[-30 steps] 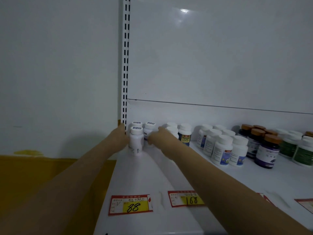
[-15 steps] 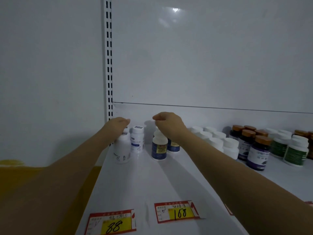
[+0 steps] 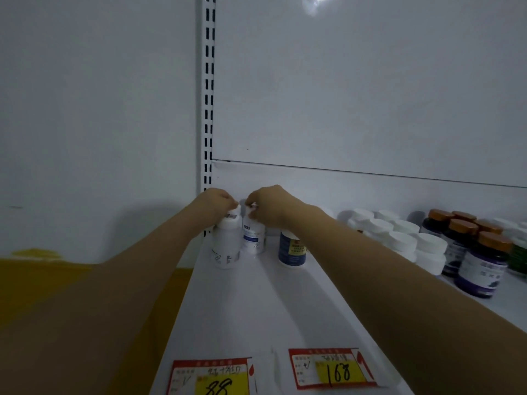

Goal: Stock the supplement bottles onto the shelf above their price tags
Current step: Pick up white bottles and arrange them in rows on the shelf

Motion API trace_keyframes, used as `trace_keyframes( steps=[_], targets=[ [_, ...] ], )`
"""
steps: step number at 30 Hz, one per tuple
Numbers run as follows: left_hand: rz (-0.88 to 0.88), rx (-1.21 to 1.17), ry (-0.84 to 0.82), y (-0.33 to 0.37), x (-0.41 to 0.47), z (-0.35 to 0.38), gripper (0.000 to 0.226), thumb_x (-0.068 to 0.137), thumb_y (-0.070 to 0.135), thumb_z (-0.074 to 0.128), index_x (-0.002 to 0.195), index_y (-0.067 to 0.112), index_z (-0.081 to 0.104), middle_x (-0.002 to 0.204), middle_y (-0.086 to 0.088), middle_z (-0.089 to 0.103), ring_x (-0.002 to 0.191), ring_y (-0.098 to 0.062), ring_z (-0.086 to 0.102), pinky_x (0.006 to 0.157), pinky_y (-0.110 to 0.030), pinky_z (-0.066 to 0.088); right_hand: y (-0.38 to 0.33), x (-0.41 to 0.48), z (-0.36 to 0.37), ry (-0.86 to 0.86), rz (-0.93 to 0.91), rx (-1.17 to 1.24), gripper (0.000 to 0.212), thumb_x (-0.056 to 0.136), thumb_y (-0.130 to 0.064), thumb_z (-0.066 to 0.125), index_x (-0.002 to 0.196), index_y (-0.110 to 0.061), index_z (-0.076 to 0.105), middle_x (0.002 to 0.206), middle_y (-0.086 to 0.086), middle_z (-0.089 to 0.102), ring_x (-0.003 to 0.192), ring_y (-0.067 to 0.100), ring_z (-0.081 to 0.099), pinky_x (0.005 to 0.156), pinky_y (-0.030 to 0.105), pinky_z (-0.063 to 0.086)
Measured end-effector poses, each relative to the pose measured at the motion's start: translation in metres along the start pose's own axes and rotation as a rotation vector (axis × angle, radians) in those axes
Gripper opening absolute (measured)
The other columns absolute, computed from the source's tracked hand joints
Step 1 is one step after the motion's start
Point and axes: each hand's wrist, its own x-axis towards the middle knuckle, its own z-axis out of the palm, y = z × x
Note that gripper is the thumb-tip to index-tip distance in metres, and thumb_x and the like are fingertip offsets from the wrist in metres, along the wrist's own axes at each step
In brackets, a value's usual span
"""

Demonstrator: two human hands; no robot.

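Note:
Two white supplement bottles stand at the back left of the white shelf [image 3: 256, 303]. My left hand [image 3: 215, 202] grips the cap of the nearer white bottle [image 3: 226, 246]. My right hand [image 3: 269, 206] pinches the cap of the blue-labelled white bottle [image 3: 253, 238] beside it. Just right of them stands a dark blue bottle with a yellow label [image 3: 291, 250], partly behind my right forearm. On the shelf's front edge sit the price tag marked 88 [image 3: 212, 376] and the price tag marked 168 [image 3: 330, 369].
Several white-capped bottles [image 3: 399, 238] and brown-capped dark bottles [image 3: 473, 252] fill the right of the shelf. A slotted upright [image 3: 209, 92] runs up the back panel at the shelf's left end. A yellow surface [image 3: 42, 280] lies left, below the white wall.
My right hand left the blue yellow-labelled bottle and moved left onto the blue-labelled white bottle's cap. My left hand stays on the left white bottle. The view shifted closer.

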Motion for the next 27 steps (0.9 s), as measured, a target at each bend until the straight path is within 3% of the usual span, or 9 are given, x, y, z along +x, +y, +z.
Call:
trace_keyframes(
  steps=[4, 7, 11, 13, 16, 19, 21, 24, 27],
  targets=[
    [0.03, 0.039, 0.006, -0.004, -0.001, 0.002, 0.035, 0.095, 0.018, 0.047, 0.122, -0.002, 0.057, 0.13, -0.019, 0.054, 0.112, -0.029, 0.051, 0.089, -0.031, 0.039, 0.001, -0.003, 0.001, -0.002, -0.015, 0.03, 0.041, 0.096, -0.019, 0.046, 0.137, -0.011, 0.048, 0.138, 0.011, 0.051, 0.124, 0.026, 0.047, 0.099, 0.029, 0.039],
    [0.08, 0.061, 0.11, -0.005, -0.005, -0.001, 0.042, 0.095, 0.027, 0.047, 0.13, 0.004, 0.049, 0.132, -0.018, 0.052, 0.117, -0.03, 0.05, 0.099, -0.035, 0.04, 0.01, -0.012, -0.009, 0.081, -0.006, 0.102, 0.041, 0.098, -0.019, 0.043, 0.139, -0.013, 0.045, 0.142, 0.01, 0.047, 0.127, 0.026, 0.046, 0.1, 0.029, 0.038],
    [0.269, 0.1, 0.232, 0.016, -0.017, -0.006, 0.04, 0.094, 0.019, 0.048, 0.132, 0.007, 0.048, 0.133, -0.015, 0.05, 0.118, -0.026, 0.049, 0.084, -0.023, 0.04, 0.037, -0.031, -0.03, 0.196, 0.082, 0.114, 0.037, 0.097, -0.016, 0.044, 0.133, -0.014, 0.052, 0.139, 0.008, 0.051, 0.125, 0.025, 0.048, 0.1, 0.029, 0.039],
    [0.335, 0.126, 0.186, 0.033, -0.025, -0.002, 0.041, 0.093, 0.013, 0.048, 0.133, 0.01, 0.047, 0.136, -0.012, 0.048, 0.118, -0.023, 0.049, 0.074, -0.016, 0.044, 0.053, -0.041, -0.035, 0.164, 0.143, 0.06, 0.038, 0.096, -0.01, 0.042, 0.133, -0.015, 0.052, 0.14, 0.007, 0.05, 0.127, 0.024, 0.047, 0.1, 0.028, 0.039],
    [0.395, 0.282, 0.021, 0.056, -0.033, 0.014, 0.047, 0.091, 0.008, 0.048, 0.137, 0.012, 0.042, 0.139, -0.008, 0.047, 0.122, -0.022, 0.047, 0.09, -0.023, 0.037, 0.071, -0.057, -0.034, 0.108, 0.217, 0.051, 0.042, 0.095, -0.006, 0.041, 0.135, -0.015, 0.05, 0.142, 0.007, 0.047, 0.127, 0.023, 0.047, 0.101, 0.028, 0.039],
    [0.286, 0.451, -0.216, 0.068, -0.037, 0.033, 0.054, 0.089, 0.011, 0.053, 0.14, 0.012, 0.036, 0.142, -0.008, 0.043, 0.125, -0.023, 0.044, 0.091, -0.024, 0.035, 0.085, -0.069, -0.029, 0.067, 0.255, 0.032, 0.045, 0.096, -0.008, 0.04, 0.14, -0.015, 0.044, 0.146, 0.007, 0.042, 0.133, 0.024, 0.04, 0.105, 0.03, 0.036],
    [0.235, 0.563, -0.311, 0.072, -0.038, 0.044, 0.044, 0.085, 0.013, 0.057, 0.128, 0.008, 0.045, 0.13, -0.011, 0.05, 0.112, -0.024, 0.05, 0.085, -0.029, 0.04, 0.091, -0.071, -0.024, 0.046, 0.271, 0.034, 0.045, 0.096, -0.009, 0.04, 0.141, -0.013, 0.042, 0.146, 0.008, 0.042, 0.133, 0.025, 0.039, 0.104, 0.029, 0.036],
    [0.224, 0.637, -0.374, 0.075, -0.038, 0.053, 0.022, 0.082, 0.014, 0.062, 0.098, 0.008, 0.049, 0.101, -0.009, 0.052, 0.088, -0.02, 0.049, 0.07, -0.028, 0.039, 0.095, -0.069, -0.014, 0.002, 0.258, 0.004, 0.042, 0.095, -0.011, 0.042, 0.137, -0.01, 0.046, 0.141, 0.01, 0.048, 0.127, 0.026, 0.045, 0.099, 0.029, 0.039],
    [0.247, 0.655, -0.321, 0.075, -0.039, 0.056, 0.041, 0.08, 0.022, 0.07, 0.113, 0.004, 0.054, 0.11, -0.01, 0.056, 0.097, -0.024, 0.054, 0.075, -0.027, 0.042, 0.096, -0.068, -0.01, 0.019, 0.245, 0.021, 0.041, 0.095, -0.012, 0.043, 0.136, -0.01, 0.047, 0.138, 0.012, 0.05, 0.125, 0.028, 0.047, 0.097, 0.03, 0.04]
  ],
)
